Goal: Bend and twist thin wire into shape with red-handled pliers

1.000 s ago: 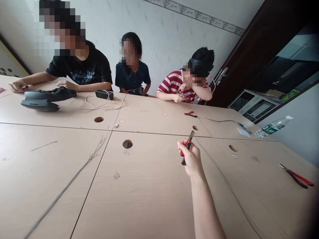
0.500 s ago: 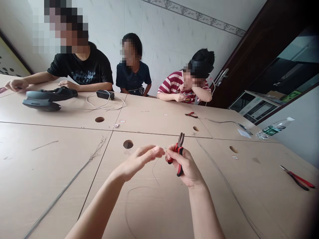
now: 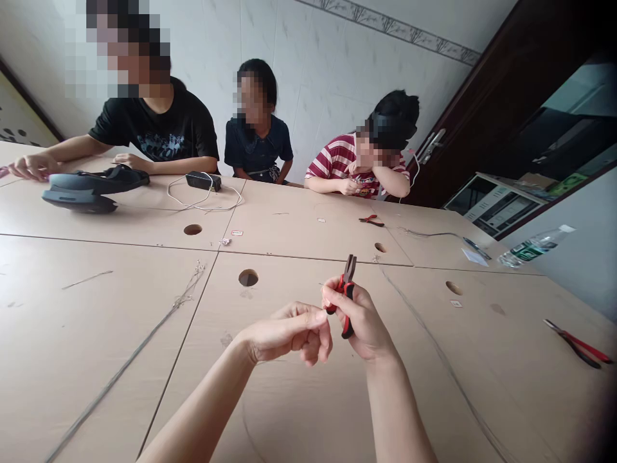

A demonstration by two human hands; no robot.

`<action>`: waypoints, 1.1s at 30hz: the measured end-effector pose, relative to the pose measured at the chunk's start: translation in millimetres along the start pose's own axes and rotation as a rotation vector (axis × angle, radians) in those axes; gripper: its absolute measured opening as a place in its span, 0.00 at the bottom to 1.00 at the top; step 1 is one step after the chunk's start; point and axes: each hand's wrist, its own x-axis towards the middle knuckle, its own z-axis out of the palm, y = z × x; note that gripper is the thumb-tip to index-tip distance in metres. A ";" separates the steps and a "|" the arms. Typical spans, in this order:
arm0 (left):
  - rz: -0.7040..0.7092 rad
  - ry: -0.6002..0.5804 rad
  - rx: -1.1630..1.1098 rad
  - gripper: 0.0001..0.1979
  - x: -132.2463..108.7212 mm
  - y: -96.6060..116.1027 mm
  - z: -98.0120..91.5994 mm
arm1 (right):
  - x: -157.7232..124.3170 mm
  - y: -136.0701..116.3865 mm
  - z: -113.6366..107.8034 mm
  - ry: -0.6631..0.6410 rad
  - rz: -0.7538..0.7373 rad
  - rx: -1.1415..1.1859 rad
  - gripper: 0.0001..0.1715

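Note:
My right hand (image 3: 359,318) is closed around a pair of pliers (image 3: 350,270) with red and black handles, the jaws pointing up and away. Its thumb and index finger pinch together, and a tiny wire end (image 3: 321,284) shows beside the fingertips. Just left of it is my left hand (image 3: 294,331), closed, its thumb pressed to the curled index finger close to the right fingertips. What lies in that left pinch is hidden. Below the hands, a thin curved wire (image 3: 247,424) shows faintly over the table (image 3: 308,411).
Bundles of wire lie to the left (image 3: 130,360) and right (image 3: 441,354). More pliers (image 3: 576,344) rest at far right, others (image 3: 371,220) farther back. A headset (image 3: 91,186), a black box with a white cable (image 3: 203,182) and a bottle (image 3: 535,247) are around. Several people sit opposite.
My left hand has gone from outstretched fingers to a closed pinch, lower and closer to my right hand. The thin wire dangling between the hands is now out of sight. My right hand barely moved.

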 end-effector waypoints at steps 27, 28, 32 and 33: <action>0.859 0.524 -0.666 0.24 -31.0 52.0 20.8 | -5.6 1.5 23.8 -0.039 0.018 -0.090 0.12; 0.869 0.638 -0.648 0.23 -27.3 51.7 19.1 | -6.4 1.2 24.4 -0.047 0.006 -0.101 0.11; 0.898 0.864 -0.453 0.20 -11.7 42.8 12.8 | -9.3 -1.5 26.7 -0.074 -0.031 -0.164 0.11; 0.893 0.867 -0.391 0.20 -8.8 39.2 11.5 | -10.0 -2.6 27.1 -0.079 -0.034 -0.176 0.11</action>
